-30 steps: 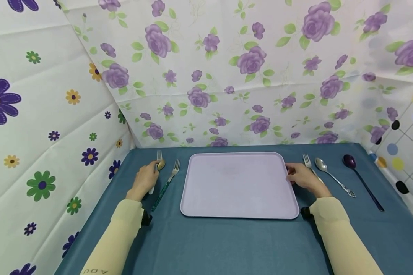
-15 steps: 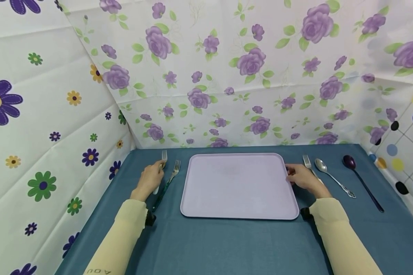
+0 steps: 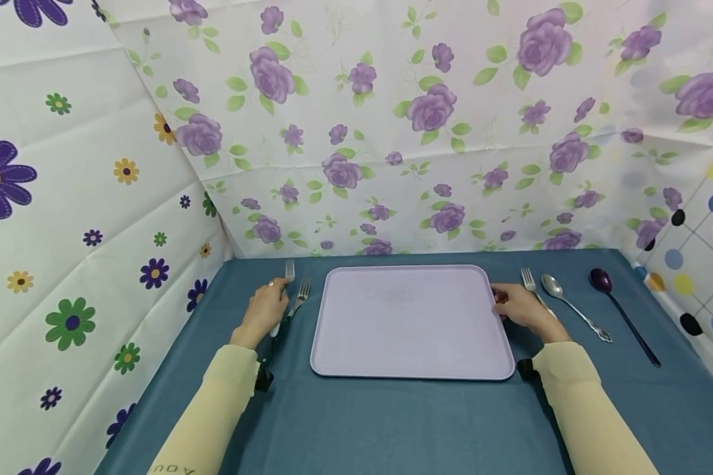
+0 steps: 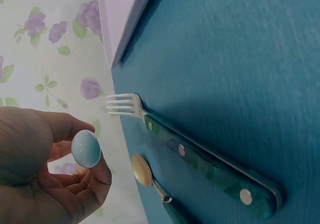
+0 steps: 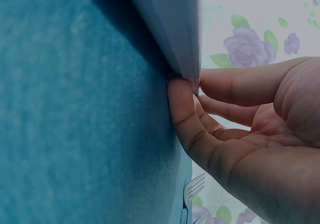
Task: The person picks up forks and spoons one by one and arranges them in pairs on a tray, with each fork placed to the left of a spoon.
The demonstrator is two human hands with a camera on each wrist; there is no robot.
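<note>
My left hand (image 3: 265,311) grips a fork (image 3: 290,270) with a pale handle, its tines pointing away past the fingers. In the left wrist view the rounded pale handle end (image 4: 86,149) faces the camera between thumb and fingers. Right beside this hand lies a fork with a green handle (image 4: 210,171), flat on the cloth. A gold spoon (image 4: 142,170) with a green handle also lies there, mostly hidden under the hand in the head view. My right hand (image 3: 525,309) pinches the right edge of a pale lilac tray (image 3: 412,322), thumb above and fingers below the rim.
Right of the tray lie a fork (image 3: 529,280), a silver spoon (image 3: 552,286) and a dark purple long-handled spoon (image 3: 601,281). Blue cloth (image 3: 392,422) covers the table. A flowered curtain (image 3: 392,132) stands at the back, with patterned sheets on both sides.
My left hand has moved to the right with the pale-handled fork, coming close to the green-handled fork and covering the gold spoon. The right hand and tray have stayed put.
</note>
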